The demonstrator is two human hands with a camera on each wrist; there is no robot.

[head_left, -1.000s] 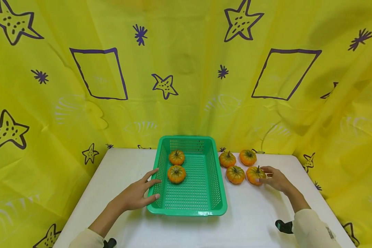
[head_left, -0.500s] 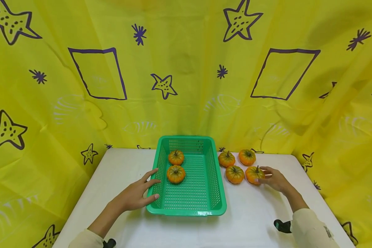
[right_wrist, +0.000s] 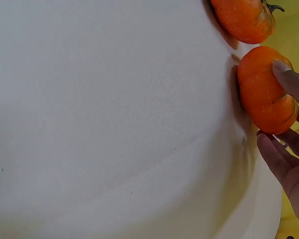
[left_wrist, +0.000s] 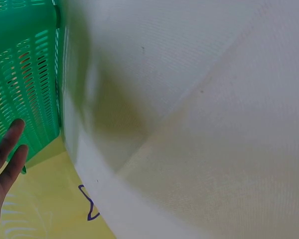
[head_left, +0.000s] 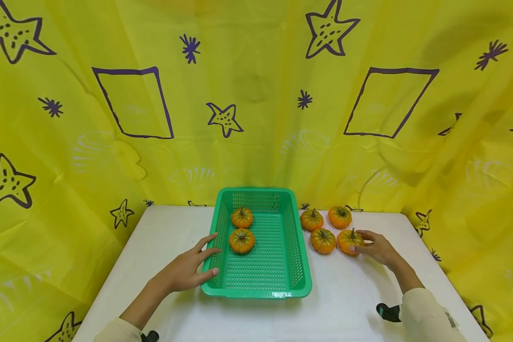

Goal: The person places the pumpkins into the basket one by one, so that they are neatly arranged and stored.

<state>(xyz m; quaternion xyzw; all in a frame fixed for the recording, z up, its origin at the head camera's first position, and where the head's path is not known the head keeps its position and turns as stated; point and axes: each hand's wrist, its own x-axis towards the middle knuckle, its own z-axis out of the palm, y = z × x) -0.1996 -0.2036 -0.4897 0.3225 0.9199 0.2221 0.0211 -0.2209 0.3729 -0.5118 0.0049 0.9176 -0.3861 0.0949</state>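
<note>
My left hand (head_left: 186, 268), its fingers spread and fairly straight, lies at the left rim of a green plastic basket (head_left: 299, 285). Two small orange pumpkins, one farther back (head_left: 242, 218) and one nearer (head_left: 242, 241), sit inside along the basket's left side. To the right of the basket, my right hand (head_left: 380, 249) holds a pumpkin (head_left: 348, 243) between thumb and fingers. In the right wrist view the thumb presses on that pumpkin (right_wrist: 264, 89) and the fingers curve round its far side. The left wrist view catches only some fingers (left_wrist: 10, 169) beside the perforated basket wall (left_wrist: 27, 84).
Beside the held pumpkin stand three others: a near one (head_left: 323, 241), a back left one (head_left: 311, 220) and a back right one (head_left: 339, 217). All are on the white table (head_left: 346, 304). A yellow patterned curtain (head_left: 256, 156) encloses the back and sides.
Basket, pumpkins and hands all shift very slightly left in the picture together with the curtain, as the head view turns. Both hands keep their places on the basket and the pumpkin.
</note>
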